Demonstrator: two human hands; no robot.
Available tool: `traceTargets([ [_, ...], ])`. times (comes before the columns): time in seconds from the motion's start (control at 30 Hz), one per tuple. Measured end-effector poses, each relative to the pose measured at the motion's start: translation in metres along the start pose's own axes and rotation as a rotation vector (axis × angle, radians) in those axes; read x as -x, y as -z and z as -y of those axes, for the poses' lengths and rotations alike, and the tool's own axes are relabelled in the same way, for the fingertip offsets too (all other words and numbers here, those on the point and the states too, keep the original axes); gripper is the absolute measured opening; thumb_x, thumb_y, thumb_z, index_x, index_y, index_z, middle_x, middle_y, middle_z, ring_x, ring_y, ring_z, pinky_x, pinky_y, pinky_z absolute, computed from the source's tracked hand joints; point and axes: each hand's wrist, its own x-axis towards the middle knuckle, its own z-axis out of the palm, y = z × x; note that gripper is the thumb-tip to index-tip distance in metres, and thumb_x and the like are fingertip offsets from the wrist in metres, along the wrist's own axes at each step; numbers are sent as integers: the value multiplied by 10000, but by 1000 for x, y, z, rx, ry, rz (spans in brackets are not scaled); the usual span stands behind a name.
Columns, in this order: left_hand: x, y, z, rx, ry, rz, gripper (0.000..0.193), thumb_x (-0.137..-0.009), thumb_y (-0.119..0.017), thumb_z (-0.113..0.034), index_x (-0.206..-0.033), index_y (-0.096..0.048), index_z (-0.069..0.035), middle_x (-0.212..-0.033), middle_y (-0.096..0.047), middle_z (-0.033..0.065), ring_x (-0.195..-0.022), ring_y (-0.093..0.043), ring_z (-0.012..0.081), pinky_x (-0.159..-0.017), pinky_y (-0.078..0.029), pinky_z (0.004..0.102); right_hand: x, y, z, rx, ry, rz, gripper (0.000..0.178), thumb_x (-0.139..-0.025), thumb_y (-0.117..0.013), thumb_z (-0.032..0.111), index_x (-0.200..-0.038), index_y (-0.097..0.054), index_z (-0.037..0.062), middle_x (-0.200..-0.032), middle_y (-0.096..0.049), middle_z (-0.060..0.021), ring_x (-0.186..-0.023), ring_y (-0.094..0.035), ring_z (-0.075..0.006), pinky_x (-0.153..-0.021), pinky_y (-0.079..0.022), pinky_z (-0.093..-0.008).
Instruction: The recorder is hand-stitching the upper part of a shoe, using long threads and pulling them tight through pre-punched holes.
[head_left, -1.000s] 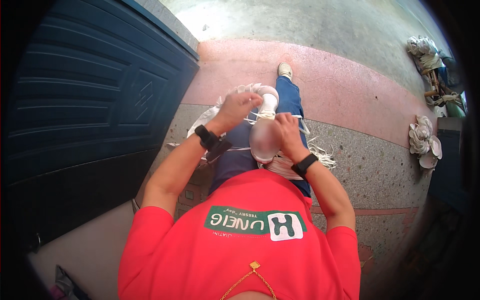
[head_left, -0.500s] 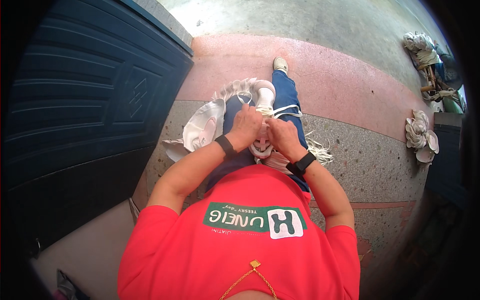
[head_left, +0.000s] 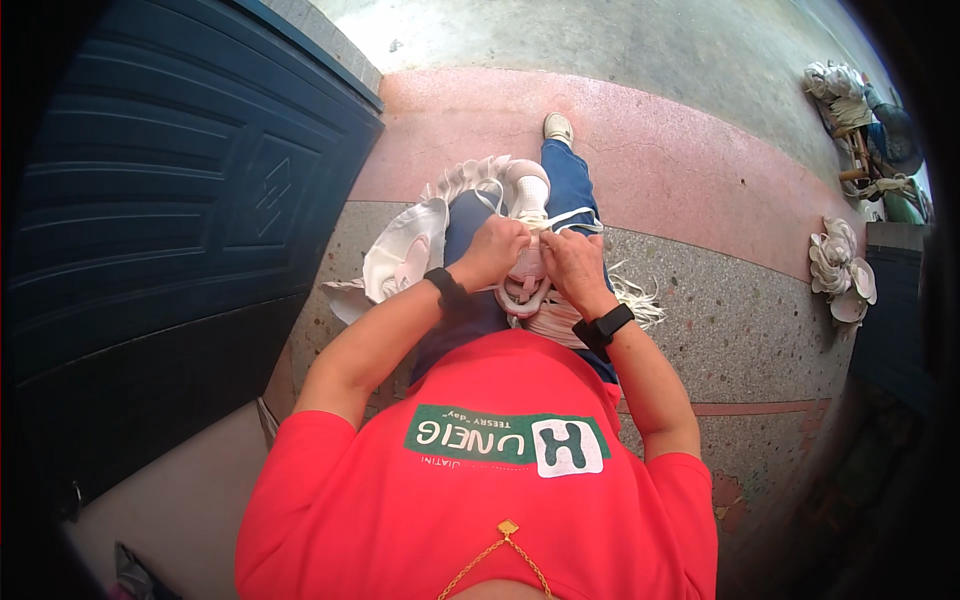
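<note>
White shoe [head_left: 527, 270] held on lap; white lace [head_left: 572, 217] gripped by both closed hands, left hand [head_left: 492, 252], right hand [head_left: 572, 262].

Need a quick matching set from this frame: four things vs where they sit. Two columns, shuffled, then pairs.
Things:
1. white shoe
2. blue door
3. black wristband
4. pile of white shoe parts

Places:
A. at the person's left side
B. on the floor, far right
C. between both hands, on the lap
D. on the left wrist

Pairs: 1-C, 2-A, 3-D, 4-B
</note>
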Motion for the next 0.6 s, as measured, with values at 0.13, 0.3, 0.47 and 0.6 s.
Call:
traceTargets([
  [0.13,5,-5,-5,-234,-78,-77,169,-883,-589,-67,-1021,-635,19,-892,-670,263,-910,-640,452,-795,-529,521,-2,3,1,12,11,14,83,-914,-620,190,-875,-683,152,-773,-649,-56,-782,-660,-279,-741,-376,-457],
  [0.3,1,-22,-12,-242,-3,-141,277,-879,-582,-47,-1141,-599,43,-890,-683,277,-899,-663,444,-800,-538,519,1,5,3,27,14,16,83,-911,-618,184,-876,-682,144,-792,-656,-59,-792,-661,-283,-746,-378,-462],
  [0.47,-2,-20,-11,145,213,-181,350,-882,-594,-37,-1221,-602,48,-858,-715,188,-768,-707,301,-722,-561,410,2,3,0,8,25,25,77,-907,-609,171,-879,-670,133,-786,-650,-67,-800,-660,-296,-747,-377,-467],
  [0.6,-4,-22,-4,389,351,-186,399,-861,-650,-42,-1244,-596,54,-821,-705,85,-733,-660,144,-666,-533,314,-1,2,0,-6,51,11,77,-916,-584,154,-913,-652,117,-822,-675,-96,-802,-663,-319,-750,-382,-482],
])
